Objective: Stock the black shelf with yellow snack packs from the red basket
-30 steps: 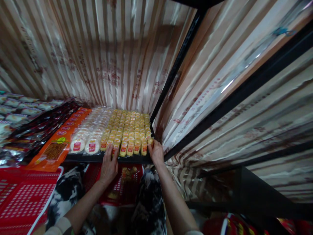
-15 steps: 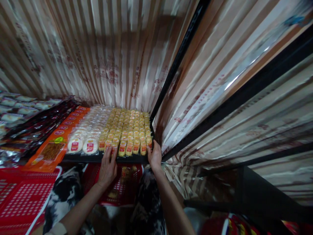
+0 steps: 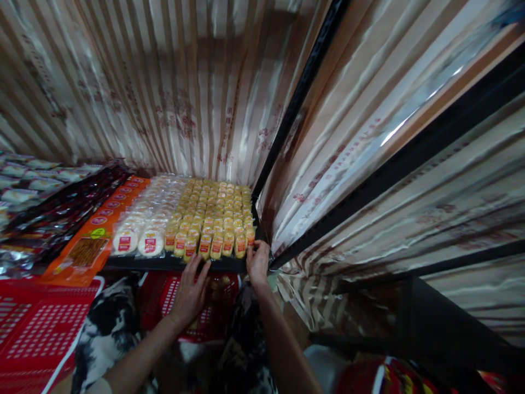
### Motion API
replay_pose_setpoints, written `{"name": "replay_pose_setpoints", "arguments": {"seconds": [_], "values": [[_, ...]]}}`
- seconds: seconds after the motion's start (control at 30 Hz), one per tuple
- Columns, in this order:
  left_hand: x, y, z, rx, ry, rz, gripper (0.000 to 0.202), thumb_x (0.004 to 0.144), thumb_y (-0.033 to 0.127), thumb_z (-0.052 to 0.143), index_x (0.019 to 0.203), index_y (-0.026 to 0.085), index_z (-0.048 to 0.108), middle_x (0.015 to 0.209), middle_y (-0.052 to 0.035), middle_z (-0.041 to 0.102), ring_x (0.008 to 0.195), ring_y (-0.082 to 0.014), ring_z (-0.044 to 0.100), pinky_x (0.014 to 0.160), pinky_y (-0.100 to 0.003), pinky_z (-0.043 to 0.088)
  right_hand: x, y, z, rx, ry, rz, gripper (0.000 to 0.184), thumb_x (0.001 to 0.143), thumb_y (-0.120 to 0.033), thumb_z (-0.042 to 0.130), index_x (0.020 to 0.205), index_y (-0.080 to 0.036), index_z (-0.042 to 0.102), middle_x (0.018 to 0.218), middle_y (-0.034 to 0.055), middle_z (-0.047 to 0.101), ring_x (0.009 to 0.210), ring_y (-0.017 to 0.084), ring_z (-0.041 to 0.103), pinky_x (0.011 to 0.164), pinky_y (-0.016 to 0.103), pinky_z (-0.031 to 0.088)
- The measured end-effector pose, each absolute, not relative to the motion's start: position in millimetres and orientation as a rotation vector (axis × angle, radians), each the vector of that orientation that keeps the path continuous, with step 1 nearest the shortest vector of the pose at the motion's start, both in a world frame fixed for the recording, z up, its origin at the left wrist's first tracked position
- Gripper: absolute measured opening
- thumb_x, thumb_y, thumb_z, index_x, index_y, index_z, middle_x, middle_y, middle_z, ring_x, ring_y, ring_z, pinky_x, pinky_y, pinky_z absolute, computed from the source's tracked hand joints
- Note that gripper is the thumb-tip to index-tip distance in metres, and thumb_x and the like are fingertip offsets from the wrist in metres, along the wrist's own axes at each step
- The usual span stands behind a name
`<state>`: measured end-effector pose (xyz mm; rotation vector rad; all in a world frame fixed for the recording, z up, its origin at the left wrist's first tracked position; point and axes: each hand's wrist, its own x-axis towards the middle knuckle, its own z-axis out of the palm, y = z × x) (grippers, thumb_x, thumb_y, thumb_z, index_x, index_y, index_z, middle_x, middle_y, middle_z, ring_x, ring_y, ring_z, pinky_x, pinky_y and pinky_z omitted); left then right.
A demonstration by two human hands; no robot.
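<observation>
Rows of small yellow wrapped snack cakes (image 3: pixel 216 219) with red labels fill the right end of a black shelf (image 3: pixel 135 264). My left hand (image 3: pixel 191 293) is at the shelf's front edge, fingers stretched out and a little apart, tips by the bottom of the front cakes. My right hand (image 3: pixel 258 265) is at the front right corner. Its thumb and fingers are slightly bent and apart, the tips against or very near the last cake (image 3: pixel 250 237) of the front row. Whether they touch it I cannot tell. Neither hand holds anything I can see.
Left of the cakes lie round white wrapped crackers (image 3: pixel 151 242), an orange snack bag (image 3: pixel 84 254) and dark shiny packets (image 3: pixel 61 210). Red baskets (image 3: pixel 45 323) stand below the shelf. Striped sheeting (image 3: pixel 197 82) hangs behind, with a black upright post (image 3: pixel 301 98) at the right.
My left hand has moved right and slightly down along the front row, away from the cakes it was touching. My right hand stays at the corner, its fingers slightly more bent.
</observation>
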<state>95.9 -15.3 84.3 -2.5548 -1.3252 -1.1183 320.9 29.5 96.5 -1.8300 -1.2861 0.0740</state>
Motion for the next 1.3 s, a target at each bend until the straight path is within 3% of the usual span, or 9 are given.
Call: {"name": "replay_pose_setpoints", "arguments": {"seconds": [0.17,0.3,0.5,0.77,0.93,1.1,1.3], "values": [[126,-19,78,-2.746,-1.156,-1.011,0.052,0.08,0.005,0.04,0.13,0.018,0.046,0.132,-0.0121,0.048,0.126,-0.025,0.041,0.097,-0.041,0.046,317,23,93,-1.784,-1.309,0.012,0.023,0.088,-0.023,0.035,0.098,-0.015,0.054,0.114,0.0162,0.046,0.11,0.024,0.046,0.091,0.041,0.043],[158,-16,77,-2.829,-1.139,-0.976,0.039,0.082,0.014,0.044,0.119,0.012,0.054,0.132,-0.0164,0.049,0.121,-0.0278,0.045,0.095,-0.045,0.047,312,15,92,-1.774,-1.353,-0.015,0.031,0.087,-0.019,0.032,0.108,-0.012,0.054,0.12,0.0166,0.043,0.117,0.023,0.043,0.098,0.041,0.039],[183,-3,76,-2.851,-1.071,-1.038,0.038,0.088,0.018,0.037,0.121,0.01,0.053,0.135,-0.0181,0.046,0.128,-0.0273,0.039,0.099,-0.047,0.043,314,9,86,-1.782,-1.373,0.008,0.038,0.087,-0.019,0.031,0.116,-0.013,0.055,0.123,0.0159,0.044,0.116,0.023,0.045,0.098,0.043,0.04],[192,14,70,-2.789,-1.124,-1.052,0.049,0.084,0.007,0.032,0.132,0.002,0.041,0.138,-0.0202,0.042,0.138,-0.0271,0.021,0.103,-0.046,0.041,315,12,81,-1.759,-1.374,0.031,0.039,0.087,-0.021,0.031,0.115,-0.012,0.056,0.111,0.0149,0.052,0.108,0.022,0.049,0.095,0.039,0.042],[193,18,71,-2.731,-1.154,-1.033,0.053,0.082,0.006,0.035,0.135,0.004,0.038,0.138,-0.018,0.044,0.136,-0.0272,0.027,0.103,-0.044,0.041,316,12,85,-1.745,-1.366,0.062,0.037,0.088,-0.024,0.033,0.113,-0.011,0.057,0.11,0.0141,0.052,0.106,0.021,0.049,0.095,0.038,0.043],[191,19,70,-2.697,-1.184,-0.976,0.052,0.083,0.006,0.034,0.134,0.006,0.04,0.137,-0.0156,0.046,0.133,-0.0273,0.033,0.101,-0.044,0.042,318,14,86,-1.706,-1.351,0.182,0.035,0.087,-0.03,0.041,0.115,-0.014,0.056,0.111,0.0137,0.048,0.103,0.02,0.05,0.079,0.031,0.051],[185,23,74,-2.693,-1.121,-0.989,0.054,0.082,0.005,0.032,0.135,0.007,0.04,0.138,-0.0142,0.045,0.136,-0.0253,0.028,0.103,-0.043,0.039,320,20,87,-1.75,-1.405,0.086,0.026,0.086,-0.03,0.046,0.104,-0.019,0.061,0.107,0.0104,0.048,0.099,0.02,0.051,0.085,0.034,0.048]]}}
